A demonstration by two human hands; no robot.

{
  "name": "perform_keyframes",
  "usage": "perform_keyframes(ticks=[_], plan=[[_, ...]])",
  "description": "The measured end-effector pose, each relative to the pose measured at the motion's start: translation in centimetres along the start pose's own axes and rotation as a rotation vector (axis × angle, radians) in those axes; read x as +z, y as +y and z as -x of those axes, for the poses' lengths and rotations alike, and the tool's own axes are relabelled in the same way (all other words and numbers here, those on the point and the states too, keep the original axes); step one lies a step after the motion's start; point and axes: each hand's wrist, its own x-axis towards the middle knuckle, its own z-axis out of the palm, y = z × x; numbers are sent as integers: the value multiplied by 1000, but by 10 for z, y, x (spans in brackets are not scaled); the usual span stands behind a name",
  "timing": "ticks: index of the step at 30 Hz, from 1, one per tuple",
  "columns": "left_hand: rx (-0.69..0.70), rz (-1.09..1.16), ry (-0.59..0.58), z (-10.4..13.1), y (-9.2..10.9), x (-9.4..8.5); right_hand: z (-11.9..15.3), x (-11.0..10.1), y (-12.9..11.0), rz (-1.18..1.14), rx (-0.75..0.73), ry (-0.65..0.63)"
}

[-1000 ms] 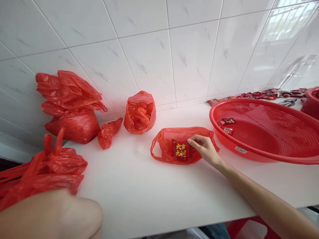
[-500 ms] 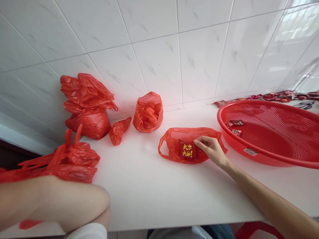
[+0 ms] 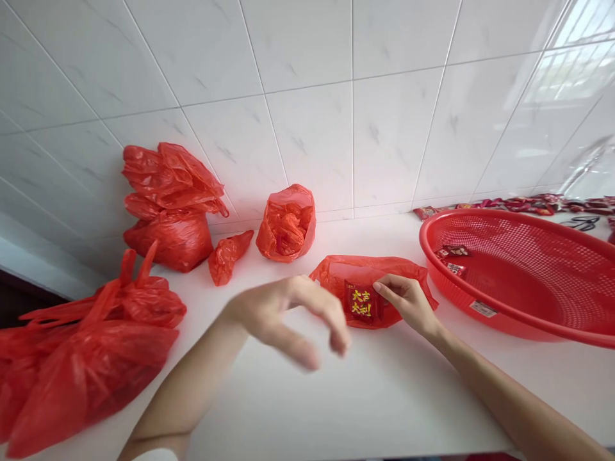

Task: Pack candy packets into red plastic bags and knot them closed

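Note:
My right hand (image 3: 406,298) pinches the upper right edge of a dark red packet (image 3: 361,302) with gold characters. That packet lies flat against a thin red plastic bag (image 3: 379,264) on the white table; whether it is inside the bag I cannot tell. Blurred by motion, my left hand (image 3: 293,320) hovers just left of the bag. Its thumb and fingers are apart with nothing between them, and it covers the bag's left handle.
At right stands a red perforated basket (image 3: 519,320) with a few small packets (image 3: 454,259) inside. More packets (image 3: 519,203) line the tiled wall. Left are filled red bags (image 3: 91,371), stacked bags (image 3: 168,237), a small crumpled bag (image 3: 230,256) and a bag holding bags (image 3: 288,224).
My left arm has swung in from the lower left, bringing the hand beside the bag. My right hand keeps its pinch on the packet. The view has shifted slightly.

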Motion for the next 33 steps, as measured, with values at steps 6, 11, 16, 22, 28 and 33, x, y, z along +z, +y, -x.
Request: perform_keyframes(ticks=[6, 11, 16, 22, 28, 33], plan=[[100, -130, 116, -51, -24, 50, -2, 1, 1, -11, -16, 22], [-45, -83, 220, -47, -72, 73, -3, 2, 3, -26, -34, 47], [-201, 81, 138, -41, -81, 72, -2, 2, 1, -53, -12, 74], [-243, 274, 223, -42, -84, 76, -2, 1, 2, -150, 62, -49], [-305, 481, 282, -43, -83, 78, -2, 4, 3, -195, 94, -121], [-256, 626, 118, -41, -87, 81, -2, 8, 4, -256, 93, -83]])
